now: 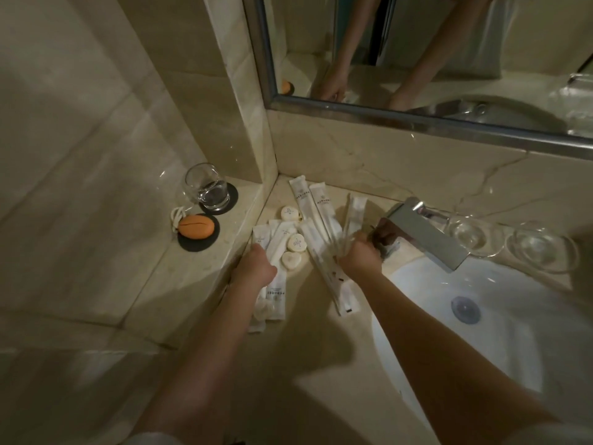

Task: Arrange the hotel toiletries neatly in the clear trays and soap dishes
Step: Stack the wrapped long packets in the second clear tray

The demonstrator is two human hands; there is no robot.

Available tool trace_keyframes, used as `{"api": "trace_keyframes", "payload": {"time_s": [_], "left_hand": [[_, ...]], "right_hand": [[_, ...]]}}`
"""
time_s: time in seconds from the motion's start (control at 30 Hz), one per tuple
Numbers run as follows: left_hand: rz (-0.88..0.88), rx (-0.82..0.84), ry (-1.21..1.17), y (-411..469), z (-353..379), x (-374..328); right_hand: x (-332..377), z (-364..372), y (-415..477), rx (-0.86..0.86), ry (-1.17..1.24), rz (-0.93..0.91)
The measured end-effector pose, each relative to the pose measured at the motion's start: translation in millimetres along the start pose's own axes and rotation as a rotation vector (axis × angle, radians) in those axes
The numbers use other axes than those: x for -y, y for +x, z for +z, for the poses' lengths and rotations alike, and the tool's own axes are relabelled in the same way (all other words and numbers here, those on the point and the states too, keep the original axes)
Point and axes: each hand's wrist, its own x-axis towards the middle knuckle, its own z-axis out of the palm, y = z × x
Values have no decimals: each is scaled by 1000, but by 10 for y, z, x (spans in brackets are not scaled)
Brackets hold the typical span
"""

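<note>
Head view. Grips a bunch of long white sachets [276, 285] with left hand [253, 268], fingers curled over them, at left edge of marble tabletop [305, 316]. Holds a fan of clear-wrapped long packets [333, 284] in right hand [361, 260], fingers curled round the upper ends, lower ends lying on tabletop just beside white basin [513, 332].

Rest of toiletries loose in the back corner:
- Two white tubes [300, 197] side by side against the wall.
- One more long packet [356, 210] right of them.
- Two round soaps [296, 242] and a heart-shaped soap [290, 261] between the hands.

Two clear soap dishes [471, 236] right of chrome faucet [426, 234], well apart from the toiletries. Cannot tell if any clear tray is under the packets.

On side ledge: glass tumbler [208, 191] on dark coaster, orange object [195, 226] with white cord on a second coaster. Mirror [417, 59] above, reflecting both arms.
</note>
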Motion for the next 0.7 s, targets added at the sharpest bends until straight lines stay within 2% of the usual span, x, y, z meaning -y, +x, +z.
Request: {"api": "trace_keyframes", "payload": {"time_s": [0.13,0.3,0.47,0.7], "left_hand": [[6,1,-7,-75,10,-29],[-48,-73,-135,-200,-24,-28],[-38,-192,-243,-412,-34,-11],[96,-240,-510,-911,73,-349]], "right_hand": [[27,-44,-2,54,120,89],[-40,-171,-93,21,114,114],[-171,-217,-363,-110,130,-12],[-480,-342,-882,-77,369,-223]]}}
